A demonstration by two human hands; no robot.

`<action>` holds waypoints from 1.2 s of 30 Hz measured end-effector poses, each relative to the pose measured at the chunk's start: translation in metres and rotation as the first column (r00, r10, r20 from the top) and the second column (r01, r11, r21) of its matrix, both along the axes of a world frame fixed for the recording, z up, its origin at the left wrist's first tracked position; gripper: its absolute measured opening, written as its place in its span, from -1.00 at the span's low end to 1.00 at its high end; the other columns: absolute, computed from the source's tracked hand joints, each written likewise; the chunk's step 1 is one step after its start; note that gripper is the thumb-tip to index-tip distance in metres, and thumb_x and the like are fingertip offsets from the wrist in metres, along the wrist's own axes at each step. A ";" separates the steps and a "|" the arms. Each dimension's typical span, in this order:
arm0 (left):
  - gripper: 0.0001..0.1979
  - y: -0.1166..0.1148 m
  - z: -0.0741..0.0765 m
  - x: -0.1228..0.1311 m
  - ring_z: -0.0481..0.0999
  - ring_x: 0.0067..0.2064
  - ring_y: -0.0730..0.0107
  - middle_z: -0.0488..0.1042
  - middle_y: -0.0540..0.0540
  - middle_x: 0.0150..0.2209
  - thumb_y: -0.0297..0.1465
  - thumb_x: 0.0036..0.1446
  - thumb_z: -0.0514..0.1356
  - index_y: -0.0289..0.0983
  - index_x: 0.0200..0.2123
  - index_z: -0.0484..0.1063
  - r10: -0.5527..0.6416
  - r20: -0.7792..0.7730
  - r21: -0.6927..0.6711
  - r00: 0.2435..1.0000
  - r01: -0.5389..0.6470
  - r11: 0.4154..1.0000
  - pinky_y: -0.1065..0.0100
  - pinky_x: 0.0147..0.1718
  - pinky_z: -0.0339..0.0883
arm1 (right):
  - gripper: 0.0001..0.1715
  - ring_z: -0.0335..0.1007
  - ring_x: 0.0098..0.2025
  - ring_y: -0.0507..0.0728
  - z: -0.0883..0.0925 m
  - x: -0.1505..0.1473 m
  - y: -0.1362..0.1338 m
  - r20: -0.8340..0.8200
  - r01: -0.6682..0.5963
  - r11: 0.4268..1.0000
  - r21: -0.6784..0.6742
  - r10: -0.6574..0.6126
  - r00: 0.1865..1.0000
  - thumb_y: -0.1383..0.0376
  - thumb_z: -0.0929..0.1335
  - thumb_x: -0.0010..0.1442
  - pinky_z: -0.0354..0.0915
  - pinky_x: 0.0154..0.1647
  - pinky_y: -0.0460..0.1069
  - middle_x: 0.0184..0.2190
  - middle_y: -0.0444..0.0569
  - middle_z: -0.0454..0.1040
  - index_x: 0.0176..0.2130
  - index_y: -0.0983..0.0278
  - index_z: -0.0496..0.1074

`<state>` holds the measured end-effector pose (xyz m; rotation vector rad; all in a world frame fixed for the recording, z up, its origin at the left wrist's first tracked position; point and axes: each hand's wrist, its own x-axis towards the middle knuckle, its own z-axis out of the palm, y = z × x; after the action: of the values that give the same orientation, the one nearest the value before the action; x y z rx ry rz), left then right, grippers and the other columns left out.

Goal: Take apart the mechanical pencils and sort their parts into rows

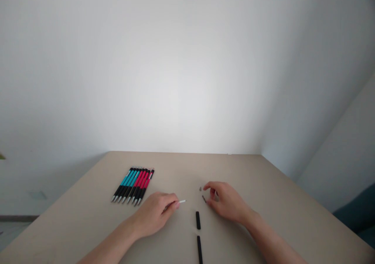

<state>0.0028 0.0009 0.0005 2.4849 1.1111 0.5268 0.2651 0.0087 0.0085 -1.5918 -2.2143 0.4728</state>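
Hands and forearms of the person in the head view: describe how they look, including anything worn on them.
The ungloved, five-fingered left hand and ungloved right hand show no rings. The slender, bare left forearm and bare right forearm show no sleeve, watch or bracelet. No markings can be made out.

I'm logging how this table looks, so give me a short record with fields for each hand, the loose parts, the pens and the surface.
Left hand: pinching a thin white rod
Right hand: partly open, beside a thin dark piece; contact unclear
Other loose parts: small gray piece, short black tube, black rod cut off by the frame
Pens: turquoise-and-black pens and red-and-black pens, side by side
Surface: beige tabletop
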 end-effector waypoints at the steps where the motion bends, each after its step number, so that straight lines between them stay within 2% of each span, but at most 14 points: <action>1: -0.69 0.000 0.000 0.000 0.35 -0.47 0.45 0.39 0.05 -0.53 -0.32 0.33 -0.05 -0.25 -0.41 0.37 0.000 0.000 0.001 1.000 0.000 1.000 0.45 -0.48 0.03 | -0.60 0.39 -0.28 0.12 0.000 0.002 0.000 0.000 -0.032 0.999 -0.002 0.032 0.999 0.38 0.35 -0.03 0.20 -0.20 -0.04 -0.40 -0.09 0.51 -0.13 0.21 0.49; 4: -0.70 0.001 0.000 0.000 0.36 -0.46 0.45 0.40 0.04 -0.52 -0.33 0.33 -0.04 -0.25 -0.40 0.37 0.010 -0.005 0.009 1.000 -0.010 1.000 0.45 -0.47 0.03 | -0.58 0.38 -0.29 0.12 -0.002 0.004 0.000 -0.004 -0.095 0.995 -0.017 0.095 0.995 0.39 0.34 -0.02 0.21 -0.20 -0.04 -0.41 -0.09 0.50 -0.12 0.19 0.50; 9: -0.71 0.001 0.000 0.000 0.37 -0.45 0.45 0.41 0.04 -0.51 -0.33 0.33 -0.04 -0.24 -0.40 0.37 0.005 0.002 0.013 1.000 -0.005 1.000 0.45 -0.46 0.04 | -0.66 0.36 -0.36 0.09 -0.004 0.001 0.000 -0.035 -0.151 0.988 -0.028 0.150 0.988 0.38 0.33 0.01 0.20 -0.27 -0.07 -0.43 -0.10 0.49 -0.17 0.19 0.52; 19: -0.69 -0.002 0.003 0.000 0.35 -0.46 0.45 0.40 0.04 -0.52 -0.33 0.33 -0.04 -0.25 -0.41 0.38 0.006 -0.006 0.010 1.000 -0.006 1.000 0.45 -0.46 0.05 | -0.69 0.32 -0.43 0.04 -0.004 0.007 0.004 -0.105 -0.147 0.984 -0.104 0.136 0.985 0.36 0.38 -0.01 0.17 -0.37 -0.11 -0.48 -0.15 0.45 -0.19 0.19 0.53; 31: -0.67 -0.001 0.004 0.001 0.38 -0.45 0.42 0.43 0.02 -0.50 -0.29 0.34 -0.06 -0.24 -0.39 0.40 0.001 0.006 0.019 1.000 -0.001 1.000 0.44 -0.45 0.07 | -0.83 0.31 -0.46 0.03 -0.005 0.004 0.004 -0.109 -0.117 0.990 -0.074 0.109 0.988 0.35 0.38 0.03 0.17 -0.40 -0.11 -0.53 -0.15 0.43 -0.30 0.23 0.54; 36: -0.68 -0.001 0.003 0.001 0.39 -0.44 0.42 0.44 0.02 -0.49 -0.31 0.34 -0.05 -0.24 -0.38 0.40 -0.001 0.005 0.021 1.000 0.001 1.000 0.44 -0.44 0.07 | -0.86 0.33 -0.46 0.03 -0.007 -0.006 0.000 -0.109 -0.109 0.990 -0.087 0.100 0.989 0.32 0.40 0.02 0.17 -0.41 -0.12 -0.52 -0.15 0.45 -0.32 0.24 0.53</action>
<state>0.0041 0.0000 0.0039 2.5007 1.1079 0.5468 0.2593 0.0092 0.0020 -1.4650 -2.2337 0.6821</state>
